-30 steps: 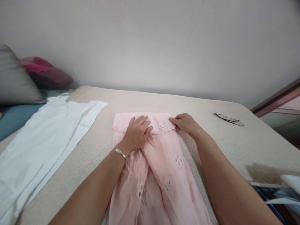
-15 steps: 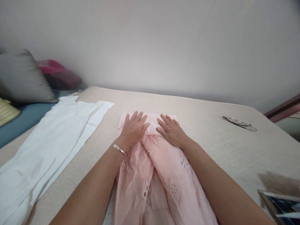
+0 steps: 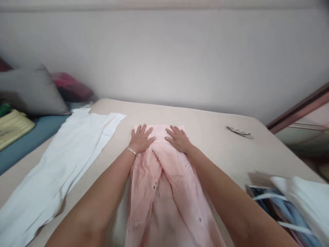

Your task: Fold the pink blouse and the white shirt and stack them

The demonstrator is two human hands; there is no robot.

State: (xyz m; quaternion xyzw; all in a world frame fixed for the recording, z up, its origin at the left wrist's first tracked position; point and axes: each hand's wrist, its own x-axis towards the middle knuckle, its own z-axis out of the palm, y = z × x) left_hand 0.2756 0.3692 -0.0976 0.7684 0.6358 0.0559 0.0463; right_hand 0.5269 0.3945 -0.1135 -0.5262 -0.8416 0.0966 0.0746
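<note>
A pale pink eyelet garment (image 3: 164, 185) lies lengthwise on a beige bed (image 3: 205, 127), its far end folded over. My left hand (image 3: 141, 139), with a silver bangle at the wrist, rests flat on the folded end's left side, fingers spread. My right hand (image 3: 178, 139) lies flat on the folded end's right side, fingers spread too. Neither hand grips the cloth. Both forearms stretch over the garment toward me.
A white garment (image 3: 61, 161) is spread out to the left. Grey (image 3: 33, 91) and red (image 3: 72, 89) pillows and a yellow-green item (image 3: 12, 125) sit at far left. Eyeglasses (image 3: 240, 132) lie at right. Folded white and blue cloths (image 3: 295, 202) sit at lower right.
My right hand let go of the folded edge's right corner and moved left to lie flat beside my left hand. The view pulled back and tilted.
</note>
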